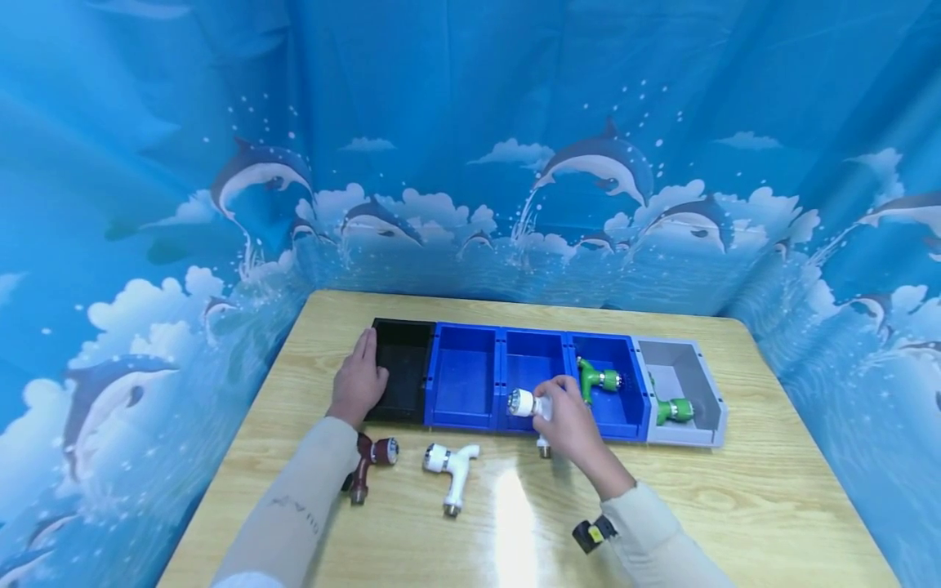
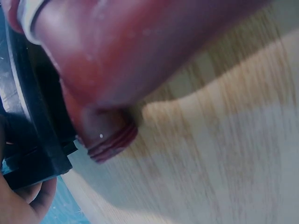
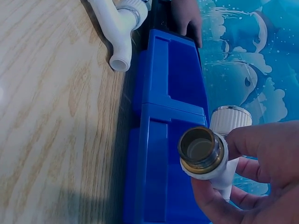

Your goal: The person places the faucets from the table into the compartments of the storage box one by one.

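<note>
Glossy white tap at the centre of the head view, just right of and below the frame's middle, over the front of the middle blue bin. Pinched between thumb and fingers of the right hand. Smooth body, ribbed knob with chrome rim, brass-coloured threaded mouth.

Left hand well apart from the right, holding the left wall of the black bin, left of centre; thumb over the inner side, fingers along the outer.

Dark lettering on the left sleeve, lower left, too small to read; brand on the tap impossible to tell.

In the head view, knob toward the left edge, long axis running down the frame, threaded end toward the bottom. In the right wrist view, mouth toward the camera, knob above.

Lower left of the head view: second white tap and dark-red tap on the table.
</note>
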Available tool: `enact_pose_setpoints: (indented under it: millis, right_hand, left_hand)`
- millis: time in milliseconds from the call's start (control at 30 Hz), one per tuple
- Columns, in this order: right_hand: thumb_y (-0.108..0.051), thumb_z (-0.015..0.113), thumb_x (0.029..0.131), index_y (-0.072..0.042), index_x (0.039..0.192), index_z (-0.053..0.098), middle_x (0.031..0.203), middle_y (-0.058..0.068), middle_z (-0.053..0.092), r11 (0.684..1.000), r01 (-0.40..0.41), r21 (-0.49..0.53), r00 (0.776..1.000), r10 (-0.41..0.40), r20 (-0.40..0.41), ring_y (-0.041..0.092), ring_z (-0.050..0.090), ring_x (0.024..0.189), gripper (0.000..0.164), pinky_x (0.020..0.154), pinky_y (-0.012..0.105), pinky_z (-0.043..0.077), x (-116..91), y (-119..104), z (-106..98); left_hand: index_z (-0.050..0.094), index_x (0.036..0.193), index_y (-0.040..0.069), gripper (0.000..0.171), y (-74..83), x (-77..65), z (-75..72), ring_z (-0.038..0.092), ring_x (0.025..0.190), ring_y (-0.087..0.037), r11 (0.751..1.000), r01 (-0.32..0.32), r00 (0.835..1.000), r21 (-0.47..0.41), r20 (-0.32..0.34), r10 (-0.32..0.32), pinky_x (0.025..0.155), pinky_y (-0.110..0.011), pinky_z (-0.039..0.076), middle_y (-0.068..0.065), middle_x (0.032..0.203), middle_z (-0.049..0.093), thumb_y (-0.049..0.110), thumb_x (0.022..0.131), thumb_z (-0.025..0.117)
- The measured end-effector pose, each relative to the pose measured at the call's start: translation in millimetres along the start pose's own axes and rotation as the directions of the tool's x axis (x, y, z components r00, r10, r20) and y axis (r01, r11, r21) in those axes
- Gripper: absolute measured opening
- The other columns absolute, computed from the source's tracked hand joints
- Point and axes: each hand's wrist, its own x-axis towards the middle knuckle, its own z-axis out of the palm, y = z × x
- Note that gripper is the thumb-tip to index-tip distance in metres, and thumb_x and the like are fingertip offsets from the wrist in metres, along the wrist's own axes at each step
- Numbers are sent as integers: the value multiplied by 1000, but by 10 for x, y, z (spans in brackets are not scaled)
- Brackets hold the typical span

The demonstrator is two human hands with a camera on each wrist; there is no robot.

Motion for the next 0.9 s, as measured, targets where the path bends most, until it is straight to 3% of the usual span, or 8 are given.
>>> enact_pose_setpoints:
  millis: [100,267,500,900]
  right_hand:
    - [1,71,74,-7,107,65,128,15,47,1000,-3,10,1000,3,-1,29,59,88,34,65,34,56,23,-6,0]
    - [0,71,73,-6,107,65,129,16,47,1000,11,16,1000,-11,-13,30,59,89,35,64,33,55,65,-8,4]
    - [0,70,75,-6,107,65,129,17,46,1000,-5,25,1000,6,-2,30,58,89,33,63,32,54,107,-19,-6]
    - [0,70,76,-8,109,64,131,15,44,1000,-17,18,1000,17,11,29,58,89,34,61,30,54,158,-25,15]
  left_hand:
    - [12,156,4,76,-1,-1,5,52,116,-44,1000,2,1000,-4,-3,-2,84,-54,50,-15,160,18,15,94,56]
    - [14,156,4,76,-4,-3,10,59,91,-38,1000,2,1000,-1,-15,-2,71,-49,52,-15,160,20,15,94,56]
    - [14,156,5,75,1,1,2,53,66,-28,1000,17,1000,8,-7,-17,61,-44,50,-14,160,21,17,94,56]
    - [14,156,6,75,2,2,2,55,69,-28,999,37,999,-1,5,-37,68,-46,52,-15,159,22,18,95,56]
